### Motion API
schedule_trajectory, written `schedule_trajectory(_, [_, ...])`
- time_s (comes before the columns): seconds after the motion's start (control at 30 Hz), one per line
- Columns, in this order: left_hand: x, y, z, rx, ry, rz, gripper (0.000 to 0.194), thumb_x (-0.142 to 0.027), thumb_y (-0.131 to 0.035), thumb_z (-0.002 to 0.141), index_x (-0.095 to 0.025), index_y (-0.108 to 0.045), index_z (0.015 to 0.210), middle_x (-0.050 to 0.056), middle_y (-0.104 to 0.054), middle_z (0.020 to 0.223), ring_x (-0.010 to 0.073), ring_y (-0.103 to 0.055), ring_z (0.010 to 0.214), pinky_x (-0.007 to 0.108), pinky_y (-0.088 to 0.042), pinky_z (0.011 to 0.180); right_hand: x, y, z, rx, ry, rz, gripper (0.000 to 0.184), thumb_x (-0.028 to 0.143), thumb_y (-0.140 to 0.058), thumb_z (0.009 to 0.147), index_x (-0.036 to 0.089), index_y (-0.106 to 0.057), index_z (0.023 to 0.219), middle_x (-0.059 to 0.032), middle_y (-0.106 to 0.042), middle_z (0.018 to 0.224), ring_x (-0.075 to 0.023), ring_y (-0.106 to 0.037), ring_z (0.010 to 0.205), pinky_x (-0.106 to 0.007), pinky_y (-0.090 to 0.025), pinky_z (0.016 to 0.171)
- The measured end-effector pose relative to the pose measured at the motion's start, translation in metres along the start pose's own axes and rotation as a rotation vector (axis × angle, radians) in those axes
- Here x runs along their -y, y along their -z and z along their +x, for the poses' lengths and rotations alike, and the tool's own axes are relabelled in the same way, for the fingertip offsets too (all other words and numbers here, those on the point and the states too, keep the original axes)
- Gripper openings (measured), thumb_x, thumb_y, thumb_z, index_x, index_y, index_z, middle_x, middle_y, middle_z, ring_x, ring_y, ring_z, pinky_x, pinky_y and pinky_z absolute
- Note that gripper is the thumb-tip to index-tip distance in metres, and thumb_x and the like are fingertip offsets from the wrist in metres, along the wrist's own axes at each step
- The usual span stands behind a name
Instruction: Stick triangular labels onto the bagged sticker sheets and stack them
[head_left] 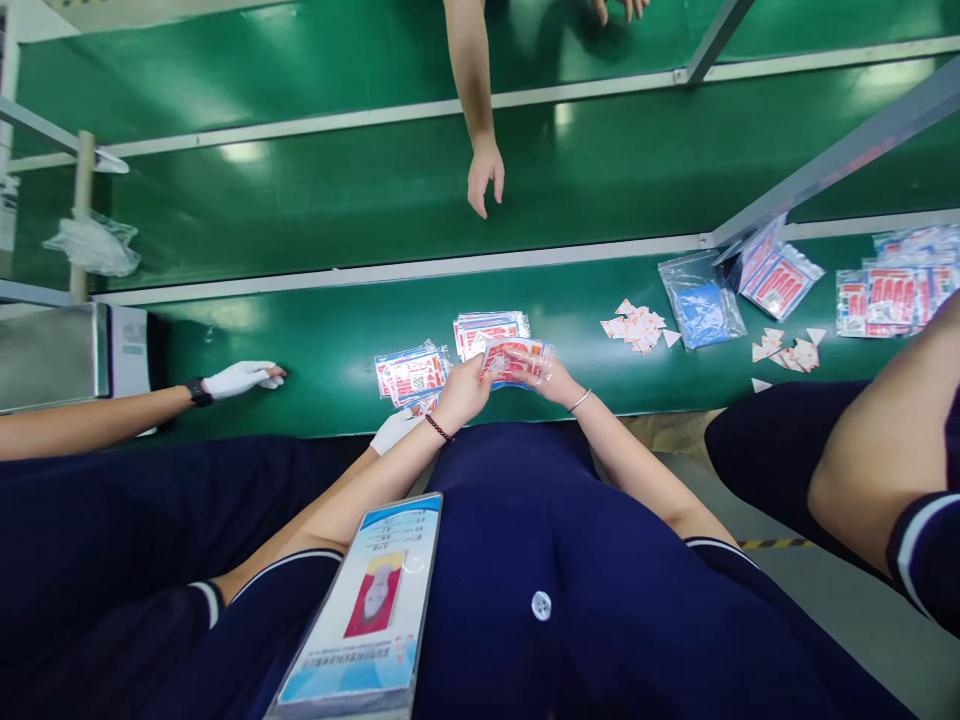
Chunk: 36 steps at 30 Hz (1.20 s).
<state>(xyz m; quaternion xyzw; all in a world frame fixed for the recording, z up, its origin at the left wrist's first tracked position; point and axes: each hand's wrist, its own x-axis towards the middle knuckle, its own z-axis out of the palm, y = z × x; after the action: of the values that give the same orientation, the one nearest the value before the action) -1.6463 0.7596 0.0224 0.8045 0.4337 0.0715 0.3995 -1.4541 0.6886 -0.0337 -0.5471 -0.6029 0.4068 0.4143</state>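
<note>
Between my two hands is a plastic packet (517,362) with red and white print and clear edges. My left hand (462,392) grips its left side, and my right hand (553,380) is closed around its right side, with fingers partly seen through or over the clear film. Just behind it lies a stack of similar packets (489,326) on the green bench. To the left, close to my left hand, sits another pile of packets (412,372). I cannot tell whether I hold one packet or a thin bundle.
A co-worker's white-gloved hands (238,379) are at left; one is beside the left pile. Across the bench (330,310) hangs another person's hand (486,180). Rightward lie triangular paper pieces (637,328), a bag with blue contents (703,312) and more packets (892,298). A grey post (832,150) slants there.
</note>
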Motion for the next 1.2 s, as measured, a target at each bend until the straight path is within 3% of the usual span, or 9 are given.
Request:
schedule_trajectory(0.17, [-0.002,-0.009,-0.003,-0.044,0.076,-0.096,0.024,-0.018,-0.058,0.083,-0.015,-0.066,0.106,0.013,-0.072,0.095,0.0321,-0.067,0.091,0.043,-0.051,0.085,0.001,-0.008,-0.002,-0.158,-0.077,0.007,0.054,0.071,-0.054,0.081,0.025,-0.075,0.100,-0.0085,-0.065,0.116,-0.0265,-0.056,0.114,-0.047,-0.040,0.108])
schedule_trajectory(0.33, [0.003,-0.015,-0.002,-0.114,0.110,-0.261,0.024,-0.018,-0.063,0.077,-0.018,-0.067,0.101,0.011,-0.072,0.094,0.0328,-0.066,0.092,0.045,-0.050,0.088,0.002,-0.021,-0.004,-0.362,-0.165,0.128,0.052,0.073,-0.065,0.070,0.025,-0.076,0.088,-0.0077,-0.059,0.120,-0.0239,-0.057,0.109,-0.042,-0.042,0.106])
schedule_trajectory(0.57, [0.017,-0.020,0.010,-0.093,0.183,-0.488,0.034,-0.018,-0.071,0.069,-0.016,-0.067,0.102,0.011,-0.072,0.101,0.0302,-0.066,0.094,0.046,-0.049,0.091,0.008,-0.016,-0.001,-0.365,-0.109,0.051,0.040,0.063,-0.068,0.074,0.025,-0.075,0.087,-0.0080,-0.058,0.125,-0.0241,-0.053,0.118,-0.041,-0.037,0.111])
schedule_trajectory(0.77, [0.033,-0.028,0.013,-0.012,0.278,-0.733,0.038,-0.024,-0.077,0.061,-0.013,-0.066,0.096,0.010,-0.074,0.094,0.0257,-0.067,0.088,0.044,-0.052,0.088,0.006,-0.004,-0.006,-0.273,-0.146,0.088,0.037,0.057,-0.067,0.078,0.020,-0.068,0.078,-0.0112,-0.056,0.127,-0.0251,-0.053,0.118,-0.039,-0.039,0.108])
schedule_trajectory(0.83, [0.037,-0.031,0.013,0.021,0.301,-0.827,0.043,-0.027,-0.080,0.060,-0.013,-0.065,0.097,0.009,-0.074,0.092,0.0246,-0.068,0.087,0.041,-0.054,0.085,0.003,-0.003,-0.008,-0.304,-0.164,0.128,0.037,0.057,-0.067,0.076,0.020,-0.064,0.076,-0.0108,-0.057,0.127,-0.0249,-0.052,0.121,-0.039,-0.040,0.107])
schedule_trajectory(0.9, [0.041,-0.031,0.010,0.050,0.309,-0.903,0.045,-0.028,-0.082,0.059,-0.015,-0.065,0.099,0.009,-0.074,0.094,0.0248,-0.068,0.089,0.039,-0.055,0.082,-0.005,0.001,-0.010,-0.435,-0.264,0.212,0.039,0.059,-0.068,0.073,0.021,-0.060,0.076,-0.0091,-0.060,0.117,-0.0226,-0.056,0.111,-0.037,-0.046,0.099])
schedule_trajectory(0.97, [0.045,-0.028,0.006,0.086,0.306,-0.965,0.047,-0.031,-0.083,0.060,-0.017,-0.065,0.101,0.010,-0.074,0.098,0.0259,-0.068,0.093,0.038,-0.056,0.079,-0.019,0.010,-0.011,-0.604,-0.420,0.295,0.041,0.061,-0.064,0.073,0.022,-0.054,0.079,-0.0052,-0.063,0.095,-0.0177,-0.061,0.086,-0.033,-0.053,0.078])
schedule_trajectory(1.03, [0.053,-0.024,0.000,0.132,0.303,-1.020,0.051,-0.034,-0.083,0.060,-0.019,-0.064,0.105,0.010,-0.073,0.102,0.0271,-0.068,0.096,0.036,-0.057,0.074,-0.037,0.030,-0.012,-0.739,-0.547,0.304,0.039,0.061,-0.060,0.075,0.023,-0.049,0.079,0.0007,-0.056,0.072,-0.0133,-0.055,0.064,-0.027,-0.049,0.059])
schedule_trajectory(1.2, [0.077,-0.015,-0.014,0.287,0.355,-1.263,0.062,-0.032,-0.083,0.063,-0.022,-0.059,0.119,0.010,-0.069,0.114,0.0278,-0.066,0.105,0.030,-0.058,0.070,-0.075,0.105,-0.029,-0.929,-0.710,0.145,0.027,0.044,-0.055,0.079,0.023,-0.041,0.071,0.0064,-0.039,0.055,-0.0098,-0.042,0.050,-0.022,-0.038,0.047])
